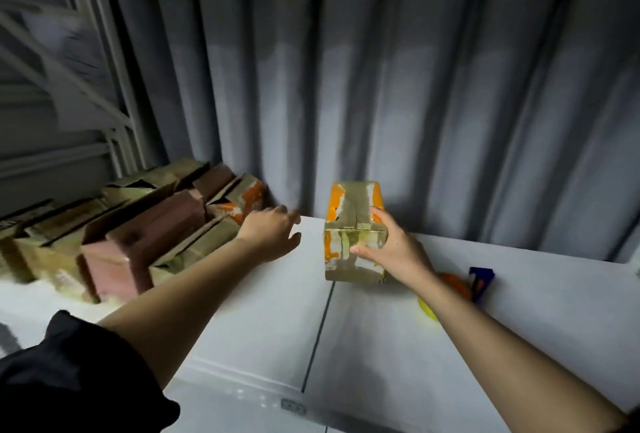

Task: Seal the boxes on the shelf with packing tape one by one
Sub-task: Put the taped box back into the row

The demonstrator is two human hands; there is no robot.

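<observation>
Person stands at a white shelf [263,322] w/ a grey curtain [381,86] behind it. Right hand [391,245] holds a small orange-and-brown box [349,225] standing upright near the back edge, thumb on its near face and fingers [379,216] curled over the right side. Flaps look closed and there's a glossy strip across the top and front, prob. tape, though blur makes that hard to confirm. Left hand [268,230] is apart from that box, fingers spread loosely and holding nothing, reaching toward the cluster of other boxes [145,228] at the shelf's left, several w/ flaps up. A tape dispenser [479,283], blue w/ orange and yellow parts, lies on the shelf just behind the right wrist.

My read: this box is about done and being set aside; the next unsealed one is being fetched. Next move needs a grip on an open box, pulling it to the bare middle, then folding its flaps flat before taking up the dispenser.
</observation>
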